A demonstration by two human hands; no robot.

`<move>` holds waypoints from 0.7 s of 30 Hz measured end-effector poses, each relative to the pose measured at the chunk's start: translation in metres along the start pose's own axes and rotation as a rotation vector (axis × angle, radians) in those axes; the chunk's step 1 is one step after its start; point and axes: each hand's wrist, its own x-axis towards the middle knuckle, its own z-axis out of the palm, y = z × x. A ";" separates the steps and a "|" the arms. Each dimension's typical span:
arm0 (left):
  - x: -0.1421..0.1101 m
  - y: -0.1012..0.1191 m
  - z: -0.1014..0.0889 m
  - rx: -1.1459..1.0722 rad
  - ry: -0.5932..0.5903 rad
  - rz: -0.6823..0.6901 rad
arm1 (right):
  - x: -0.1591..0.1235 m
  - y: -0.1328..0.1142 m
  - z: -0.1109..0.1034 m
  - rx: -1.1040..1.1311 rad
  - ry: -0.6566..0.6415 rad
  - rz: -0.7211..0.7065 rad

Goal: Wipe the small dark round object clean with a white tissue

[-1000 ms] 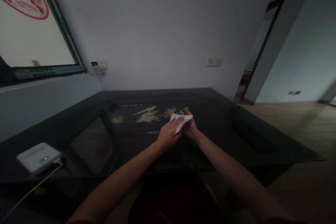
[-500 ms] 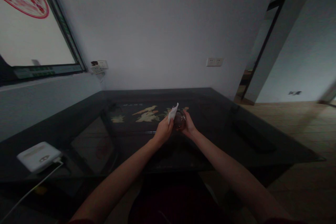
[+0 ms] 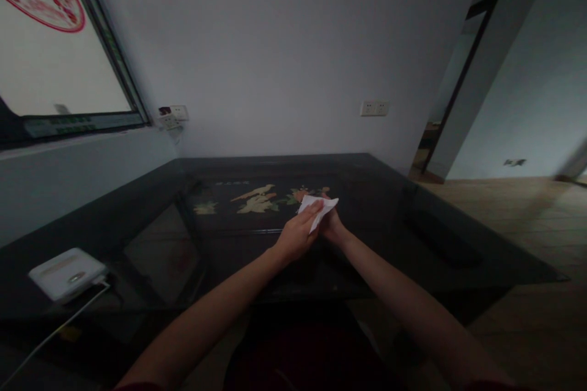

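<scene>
A white tissue [image 3: 324, 206] is spread between my two hands over the dark table [image 3: 257, 269]. My left hand [image 3: 300, 232] presses the tissue with its fingers, palm side toward the right hand. Behind the tissue, my right hand [image 3: 334, 226] is curled, its fingers mostly covered. The round, clear glass object that showed in this hand earlier is now hidden by the tissue and the left hand. Both hands are held above the near middle of the table, close to its bird-and-flower picture [image 3: 255, 198].
At the left front of the table lies a white box-shaped device [image 3: 68, 275] with a white cable [image 3: 59, 321] running off the edge. A dark, long object [image 3: 443, 238] rests on the right side. A wall with sockets [image 3: 375, 109] borders the table's back.
My left hand has moved right and brought the tissue across the glass object, covering it. The right hand stays in nearly the same place.
</scene>
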 end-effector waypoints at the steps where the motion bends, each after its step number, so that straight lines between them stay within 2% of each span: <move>1: 0.001 -0.002 0.000 -0.003 0.008 0.001 | 0.000 0.003 0.002 0.012 0.002 0.004; 4: 0.005 -0.009 -0.001 -0.035 0.045 -0.063 | -0.001 0.009 0.007 0.013 0.024 0.036; 8: 0.007 -0.021 0.000 -0.078 0.108 -0.255 | -0.008 0.007 0.013 -0.059 0.045 0.123; 12: 0.006 -0.030 0.003 -0.107 0.078 -0.412 | -0.011 -0.001 0.013 -0.080 0.054 0.176; 16: 0.003 -0.031 0.003 -0.128 0.050 -0.374 | -0.007 -0.013 0.008 0.043 0.109 0.112; 21: -0.001 -0.017 0.003 -0.120 0.029 -0.262 | -0.002 -0.021 0.000 0.132 0.164 0.054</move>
